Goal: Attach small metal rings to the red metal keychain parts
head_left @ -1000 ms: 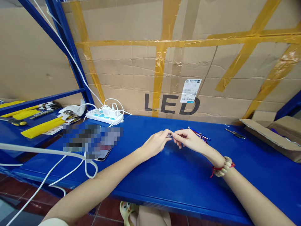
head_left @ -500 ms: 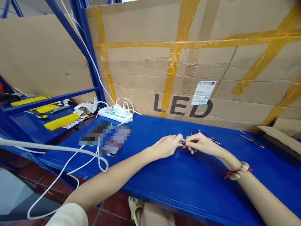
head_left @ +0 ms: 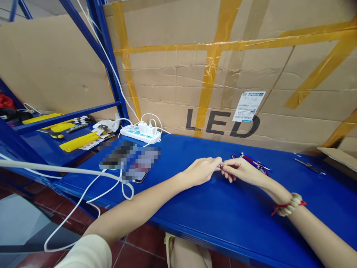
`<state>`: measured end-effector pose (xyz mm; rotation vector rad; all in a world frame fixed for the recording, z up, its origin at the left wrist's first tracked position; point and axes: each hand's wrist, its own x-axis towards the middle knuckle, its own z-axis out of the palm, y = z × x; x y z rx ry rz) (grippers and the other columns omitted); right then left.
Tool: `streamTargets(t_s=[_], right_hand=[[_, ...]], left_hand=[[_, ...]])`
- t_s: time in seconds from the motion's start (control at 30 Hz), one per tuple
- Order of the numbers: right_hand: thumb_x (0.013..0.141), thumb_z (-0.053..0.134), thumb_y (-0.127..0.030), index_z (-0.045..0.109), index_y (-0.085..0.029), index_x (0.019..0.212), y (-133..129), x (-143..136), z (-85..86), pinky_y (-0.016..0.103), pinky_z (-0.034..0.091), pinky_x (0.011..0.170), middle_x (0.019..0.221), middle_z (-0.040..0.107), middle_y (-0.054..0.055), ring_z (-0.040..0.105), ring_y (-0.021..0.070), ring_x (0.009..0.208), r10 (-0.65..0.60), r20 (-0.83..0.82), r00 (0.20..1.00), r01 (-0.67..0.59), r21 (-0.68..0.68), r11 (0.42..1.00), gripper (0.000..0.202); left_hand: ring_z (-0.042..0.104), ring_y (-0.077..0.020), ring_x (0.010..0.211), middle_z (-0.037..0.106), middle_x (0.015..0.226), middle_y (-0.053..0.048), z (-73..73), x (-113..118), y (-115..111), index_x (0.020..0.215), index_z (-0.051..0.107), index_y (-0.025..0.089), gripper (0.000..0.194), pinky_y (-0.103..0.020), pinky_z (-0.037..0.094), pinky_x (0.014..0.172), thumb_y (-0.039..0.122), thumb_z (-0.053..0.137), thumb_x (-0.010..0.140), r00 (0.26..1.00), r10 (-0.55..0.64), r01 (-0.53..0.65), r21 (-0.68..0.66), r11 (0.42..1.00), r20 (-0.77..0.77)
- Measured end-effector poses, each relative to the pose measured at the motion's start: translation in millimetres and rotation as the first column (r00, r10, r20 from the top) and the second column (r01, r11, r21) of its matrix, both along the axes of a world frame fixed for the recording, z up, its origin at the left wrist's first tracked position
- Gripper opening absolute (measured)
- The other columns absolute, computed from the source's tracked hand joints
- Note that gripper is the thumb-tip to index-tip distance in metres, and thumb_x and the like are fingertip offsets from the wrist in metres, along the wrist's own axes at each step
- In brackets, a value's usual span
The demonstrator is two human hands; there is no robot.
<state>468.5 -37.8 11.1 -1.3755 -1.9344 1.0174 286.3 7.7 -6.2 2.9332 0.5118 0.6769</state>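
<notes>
Both hands meet over the middle of the blue table [head_left: 234, 223]. My left hand [head_left: 203, 171] is closed, its fingertips pinching one side of a small, dark, shiny piece [head_left: 221, 166]. From the other side, the thumb and fingers of my right hand [head_left: 241, 170] close on the same piece. It is too small to name and mostly hidden by the fingertips. Just behind my right hand lie blue and red pens [head_left: 258, 163], partly covered by it.
Scissors [head_left: 310, 166] lie at the right, near a cardboard flap [head_left: 338, 162]. Two blurred phones and a white power strip [head_left: 141, 134] are at the left, with loose white cables. A large cardboard box [head_left: 173, 85] stands behind the table.
The whole view has shifted slightly, so the table and hands appear a little differently placed. The fingertips of both hands are closer together, and less of the small piece shows.
</notes>
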Motion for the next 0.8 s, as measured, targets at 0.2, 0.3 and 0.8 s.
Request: streamTargets(t_s=[0.2,0.3,0.8], right_hand=[[0.071,0.054,-0.060,0.055,-0.013,0.061,-3.7,-6.6,2.9,0.022,0.040,0.045,0.044,0.051,-0.001,0.049,0.0089,0.039,-0.007,-0.002,1.000,0.007,-0.058,0.998,0.047],[0.070,0.055,-0.060,0.056,-0.013,0.060,-3.2,-7.9,1.8,0.022,0.040,0.045,0.042,0.050,-0.001,0.048,0.0090,0.039,-0.015,-0.004,1.000,0.015,-0.061,0.998,0.048],[0.076,0.053,-0.054,0.061,-0.014,0.071,1.5,0.0,1.3,0.021,0.040,0.047,0.059,0.058,0.001,0.052,0.0086,0.045,-0.128,0.105,0.986,0.094,0.281,0.955,0.041]], left_hand=[[0.056,-0.0163,0.081,0.059,0.086,-0.005,3.3,-0.9,0.6,0.095,0.044,0.015,0.011,-0.026,0.042,0.072,0.011,0.035,0.090,0.997,0.024,-0.020,0.051,0.998,-0.068],[0.055,-0.0162,0.083,0.060,0.089,-0.005,5.9,-1.5,0.4,0.100,0.047,0.014,0.017,-0.026,0.042,0.075,0.007,0.037,0.088,0.995,0.009,-0.004,0.054,0.999,-0.099],[0.054,-0.0154,0.084,0.060,0.092,-0.004,1.6,2.0,7.8,0.099,0.051,0.016,0.022,-0.027,0.041,0.076,0.021,0.030,0.094,0.995,0.101,-0.101,0.085,0.991,0.010]])
